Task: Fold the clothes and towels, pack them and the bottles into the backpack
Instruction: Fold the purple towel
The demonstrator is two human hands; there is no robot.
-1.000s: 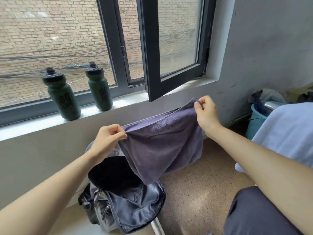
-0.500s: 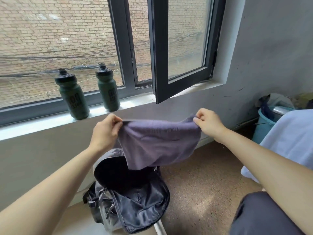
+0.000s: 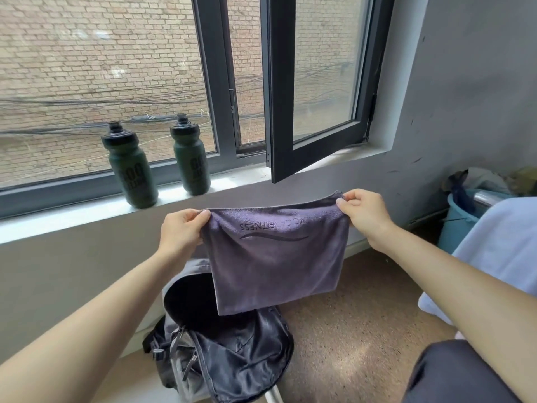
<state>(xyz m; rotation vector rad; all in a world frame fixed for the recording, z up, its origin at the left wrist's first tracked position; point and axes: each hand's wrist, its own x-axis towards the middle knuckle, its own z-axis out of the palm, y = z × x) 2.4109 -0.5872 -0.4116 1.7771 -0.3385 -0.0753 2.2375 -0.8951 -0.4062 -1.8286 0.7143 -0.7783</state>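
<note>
Head view: a purple-grey towel [image 3: 276,257] was held up in the air, directly above the open backpack [image 3: 232,359]. Its top edge was pinched at one corner by the left hand [image 3: 181,228] and at the other corner by the right hand [image 3: 363,212], thumb against curled fingers on both sides, so that the cloth was stretched flat between them. The towel was judged to be folded at least once already, because the top edge looked doubled, but this was not certain.

The task was judged to be far from finished. The towel was not yet packed, and the left bottle [image 3: 129,170] and the right bottle [image 3: 190,161] were standing upright on the sill [image 3: 72,216], near each other but apart. What was inside the backpack could not be told, since its mouth was dark.

The towel was of soft, matt, short-piled fabric and hung as a limp rectangle. Stitched letters were seen on it upside down, with a curved line under them. The backpack was made of thin, dark, slightly shiny fabric with grey straps, and it was slumped low under the sill. The bottles were dark green and smooth, round in shape, with a narrower waist and black caps.
</note>
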